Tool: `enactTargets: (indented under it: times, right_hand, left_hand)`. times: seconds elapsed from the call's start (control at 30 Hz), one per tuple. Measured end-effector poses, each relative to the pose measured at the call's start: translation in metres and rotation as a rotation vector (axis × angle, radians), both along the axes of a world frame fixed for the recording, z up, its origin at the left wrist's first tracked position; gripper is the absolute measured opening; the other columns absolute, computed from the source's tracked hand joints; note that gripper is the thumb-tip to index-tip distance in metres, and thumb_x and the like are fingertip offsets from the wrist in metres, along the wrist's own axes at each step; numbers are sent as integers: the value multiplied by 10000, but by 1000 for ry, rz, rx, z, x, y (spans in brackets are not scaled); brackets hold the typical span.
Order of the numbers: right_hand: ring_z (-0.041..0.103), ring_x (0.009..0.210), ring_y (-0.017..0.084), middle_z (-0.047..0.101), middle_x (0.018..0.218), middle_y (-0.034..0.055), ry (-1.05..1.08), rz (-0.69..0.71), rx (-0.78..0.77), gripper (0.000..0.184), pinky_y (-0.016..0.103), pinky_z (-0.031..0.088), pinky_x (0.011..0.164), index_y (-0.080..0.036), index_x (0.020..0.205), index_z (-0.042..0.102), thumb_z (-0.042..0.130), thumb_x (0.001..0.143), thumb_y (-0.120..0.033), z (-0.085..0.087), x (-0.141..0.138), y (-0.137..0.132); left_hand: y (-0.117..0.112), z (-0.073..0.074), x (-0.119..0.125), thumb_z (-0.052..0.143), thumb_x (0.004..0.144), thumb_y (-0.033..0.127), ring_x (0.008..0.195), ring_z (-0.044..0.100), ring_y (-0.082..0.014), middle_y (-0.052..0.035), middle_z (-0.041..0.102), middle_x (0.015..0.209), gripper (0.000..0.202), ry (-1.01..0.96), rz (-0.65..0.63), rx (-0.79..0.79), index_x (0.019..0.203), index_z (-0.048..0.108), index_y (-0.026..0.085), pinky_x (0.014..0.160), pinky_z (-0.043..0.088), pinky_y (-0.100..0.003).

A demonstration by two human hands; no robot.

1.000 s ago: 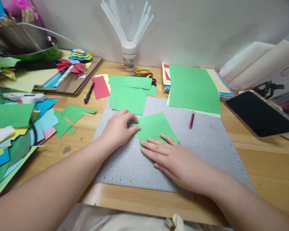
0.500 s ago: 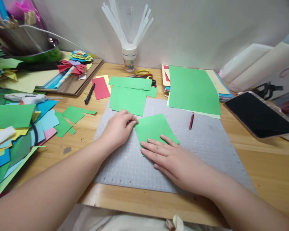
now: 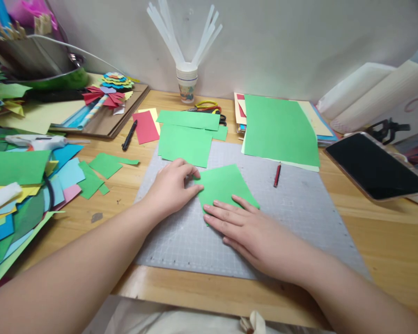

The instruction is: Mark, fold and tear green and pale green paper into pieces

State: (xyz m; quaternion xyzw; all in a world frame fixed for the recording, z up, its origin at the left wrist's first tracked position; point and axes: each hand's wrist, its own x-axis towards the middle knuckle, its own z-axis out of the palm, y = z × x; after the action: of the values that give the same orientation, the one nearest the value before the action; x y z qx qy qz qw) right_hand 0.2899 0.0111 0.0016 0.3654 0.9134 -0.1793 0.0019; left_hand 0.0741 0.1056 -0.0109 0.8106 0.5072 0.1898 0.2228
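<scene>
A small green paper piece (image 3: pixel 223 184) lies on the grey cutting mat (image 3: pixel 299 208) in the middle of the wooden desk. My right hand (image 3: pixel 245 229) lies flat on the paper's near edge, fingers stretched out and pressing it down. My left hand (image 3: pixel 172 185) rests at the paper's left edge, its fingers curled and the thumb and fingertips pressed against that edge.
More green sheets (image 3: pixel 186 134) and a large green sheet (image 3: pixel 280 130) lie at the mat's far side. A red pencil (image 3: pixel 277 175), black pen (image 3: pixel 129 135), scissors (image 3: pixel 209 105), cup of glue sticks (image 3: pixel 187 86), tablet (image 3: pixel 376 167) and paper scraps (image 3: pixel 24 185) surround the mat.
My left hand's fingers shifted slightly along the paper's left edge, back and forth. My right hand and the paper stayed in place.
</scene>
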Motion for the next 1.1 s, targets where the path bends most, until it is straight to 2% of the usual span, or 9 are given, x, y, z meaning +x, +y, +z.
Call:
enactTargets:
  times: [0.1,0.23,0.33,0.43,0.57,0.7,0.83,1.0,1.1]
  right_hand:
    - [284,1435,201,298,1556,-15,6,-1,0,457,538,215,1181,-227,1457,392,321,1005,-222,0,0,0]
    - [288,1433,197,302,1554,-19,23,-5,-2,457,539,219,1179,-237,1455,394,321,1005,-216,-1,0,-1]
    - [282,1436,199,297,1555,-18,29,-4,3,464,548,219,1175,-238,1459,384,326,1001,-202,-1,0,-1]
    - [281,1435,198,293,1556,-16,33,-4,0,472,551,223,1173,-238,1463,376,334,996,-190,-1,0,-1]
    - [286,1433,207,293,1554,-14,32,0,-11,474,560,234,1167,-237,1465,372,339,994,-194,0,-1,0]
    - [287,1433,216,277,1554,4,11,11,-14,478,568,236,1163,-212,1468,368,324,992,-185,0,-1,1]
    - [294,1430,226,281,1551,18,11,17,-21,475,578,250,1152,-203,1460,381,326,989,-180,-1,-2,2]
    - [305,1425,223,310,1544,23,45,5,-25,478,580,239,1155,-219,1459,383,347,985,-178,-3,-1,3]
    - [311,1423,227,330,1539,28,72,-7,-23,480,580,232,1156,-233,1455,392,370,979,-172,-2,-1,1]
  left_hand:
    - [-4,1,1,680,796,327,901,553,-212,-34,570,937,198,62,-4,40,944,650,198,810,447,-352]
    - [-18,7,7,635,839,296,939,568,-231,-59,595,990,186,214,-11,187,983,631,178,821,443,-359]
    - [-34,15,9,580,871,295,833,607,-233,-45,622,893,131,372,-33,215,917,648,194,700,433,-346]
    - [-49,23,9,481,926,312,697,633,-236,-20,635,738,211,533,-57,160,899,678,241,566,369,-334]
    - [-59,27,7,430,954,343,649,666,-255,-12,693,741,280,643,-61,82,1143,630,293,512,329,-323]
    - [-59,29,9,412,959,384,663,684,-273,-61,726,797,400,726,-39,16,1310,527,230,497,335,-316]
    - [-56,31,11,408,958,379,673,686,-269,-83,728,800,452,752,-54,-12,1361,466,183,502,349,-308]
    - [-51,28,8,419,950,367,738,673,-256,-62,707,857,296,656,-5,53,1141,576,206,562,387,-322]
    - [-47,23,6,494,922,356,781,659,-234,-36,685,909,265,541,-58,93,1145,569,234,585,394,-315]
